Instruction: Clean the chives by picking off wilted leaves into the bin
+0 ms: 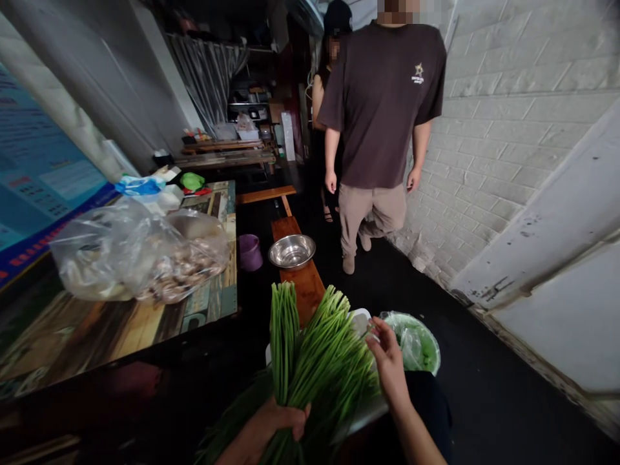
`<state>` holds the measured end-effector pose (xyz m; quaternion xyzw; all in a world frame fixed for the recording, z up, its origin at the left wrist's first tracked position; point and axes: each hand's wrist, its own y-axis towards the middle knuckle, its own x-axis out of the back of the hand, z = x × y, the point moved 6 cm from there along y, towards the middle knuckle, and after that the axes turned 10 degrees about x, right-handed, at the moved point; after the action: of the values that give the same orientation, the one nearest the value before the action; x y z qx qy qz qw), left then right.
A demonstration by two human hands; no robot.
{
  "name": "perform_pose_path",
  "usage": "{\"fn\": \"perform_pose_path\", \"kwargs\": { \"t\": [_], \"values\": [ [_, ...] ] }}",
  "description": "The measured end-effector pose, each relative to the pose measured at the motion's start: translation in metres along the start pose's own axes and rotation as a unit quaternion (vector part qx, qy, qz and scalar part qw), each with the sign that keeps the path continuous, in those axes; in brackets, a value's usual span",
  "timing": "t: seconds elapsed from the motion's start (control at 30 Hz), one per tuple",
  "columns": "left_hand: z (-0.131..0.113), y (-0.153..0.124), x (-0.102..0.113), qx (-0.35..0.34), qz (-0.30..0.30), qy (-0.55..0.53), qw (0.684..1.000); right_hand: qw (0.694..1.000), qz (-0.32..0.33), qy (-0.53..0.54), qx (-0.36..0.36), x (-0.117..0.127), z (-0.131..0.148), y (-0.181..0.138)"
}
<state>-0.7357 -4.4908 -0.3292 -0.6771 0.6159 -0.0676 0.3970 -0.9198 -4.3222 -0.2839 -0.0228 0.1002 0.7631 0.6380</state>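
Note:
My left hand [281, 420] is wrapped round a bunch of chives [314, 349], gripping it low. The long green stalks fan upward in two clumps, their paler cut ends at the top. To the right of the bunch is my right hand [387, 355], raised with thumb and fingers curled close together. Whatever it may pinch is too small to make out. Behind that hand, a white container [360, 320] is partly hidden. A round green-lined bin [426, 345] with clear plastic stands just right of it.
A steel bowl [292, 252] rests on a wooden bench [295, 284], beside a purple bucket [250, 252]. Plastic bags of food [184, 258] lie on the plank table [130, 329] at left. A person in a dark shirt [382, 110] stands ahead, another behind. A white brick wall [508, 129] bounds the right.

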Motion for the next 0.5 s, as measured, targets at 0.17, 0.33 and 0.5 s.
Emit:
{"fn": "perform_pose_path", "kwargs": {
  "t": [0.17,0.33,0.5],
  "values": [
    [-0.001,-0.003,-0.001,-0.003,0.000,0.014,1.000,0.974,0.108,-0.130,0.151,-0.004,0.036,0.022],
    [0.001,-0.005,-0.001,-0.005,0.022,-0.035,0.999,0.988,0.086,-0.098,0.077,-0.006,0.020,0.023],
    [-0.001,-0.011,-0.001,0.014,0.028,-0.072,0.997,0.974,0.080,-0.172,0.125,0.011,0.018,0.039]
  ]
}}
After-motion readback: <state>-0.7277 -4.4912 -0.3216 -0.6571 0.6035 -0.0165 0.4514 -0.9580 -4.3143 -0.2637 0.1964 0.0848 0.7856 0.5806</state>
